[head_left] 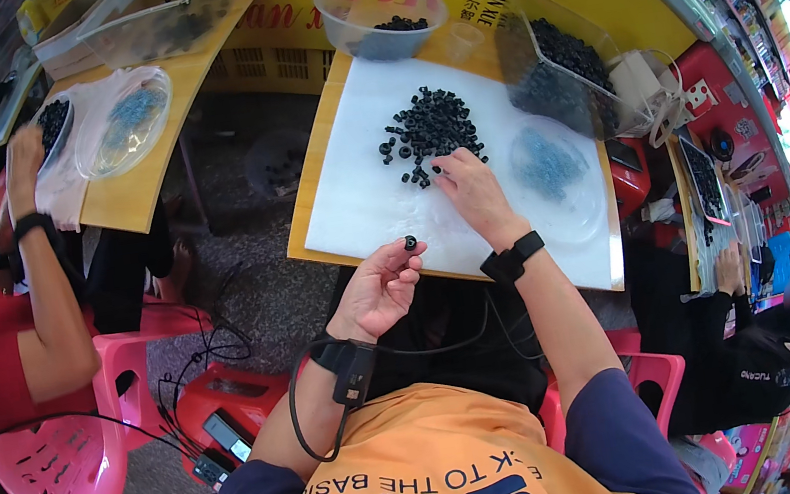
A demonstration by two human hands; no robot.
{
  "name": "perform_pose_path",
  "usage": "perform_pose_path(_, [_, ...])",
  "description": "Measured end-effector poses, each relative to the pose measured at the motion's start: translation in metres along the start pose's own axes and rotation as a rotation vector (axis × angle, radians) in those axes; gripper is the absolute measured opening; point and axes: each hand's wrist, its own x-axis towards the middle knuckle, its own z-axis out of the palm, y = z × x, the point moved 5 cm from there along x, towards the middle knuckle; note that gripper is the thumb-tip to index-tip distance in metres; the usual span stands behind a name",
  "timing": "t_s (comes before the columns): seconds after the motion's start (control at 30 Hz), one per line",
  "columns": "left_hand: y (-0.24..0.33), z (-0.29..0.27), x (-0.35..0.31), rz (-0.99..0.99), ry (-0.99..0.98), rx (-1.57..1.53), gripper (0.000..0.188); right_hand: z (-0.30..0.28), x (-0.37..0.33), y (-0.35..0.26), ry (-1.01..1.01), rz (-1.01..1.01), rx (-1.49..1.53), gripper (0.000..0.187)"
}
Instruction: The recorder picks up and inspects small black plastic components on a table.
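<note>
Between the thumb and fingers of my left hand (384, 294) is a small black ring-shaped part (410, 243), held at the front edge of a white work surface (349, 208). My right hand (476, 193) reaches over that surface, its fingertips pinched together on a small black part (437, 170) at the near edge of a loose pile of black parts (436, 122). A few pieces lie scattered to the left of the pile. Right of my right hand sits a clear shallow dish (595, 187) with fine blue pieces (545, 163).
Behind the pile stand a clear round tub (340, 32) and a clear box (521, 67), both holding black parts. A white device with cables (640, 86) is at the right. Other people work at tables left (53, 325) and right (724, 362). Cables run from my left wrist.
</note>
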Motion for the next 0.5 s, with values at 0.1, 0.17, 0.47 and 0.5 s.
perform_pose_path(0.1, [0.001, 0.006, -0.002, 0.027, -0.028, 0.053, 0.026, -0.001, 0.008, 0.009, 0.046, -0.102, -0.058, 0.019])
perform_pose_path(0.17, [0.004, 0.006, -0.004, 0.043, -0.045, 0.064, 0.026, -0.007, 0.004, 0.001, 0.066, -0.049, -0.005, 0.016])
perform_pose_path(0.47, [0.010, 0.005, 0.000, 0.127, -0.050, 0.088, 0.025, -0.021, -0.060, -0.063, 0.006, 0.392, 0.702, 0.013])
perform_pose_path(0.5, [0.009, 0.005, 0.000, 0.137, -0.027, 0.088, 0.024, -0.019, -0.064, -0.066, 0.032, 0.389, 0.804, 0.013])
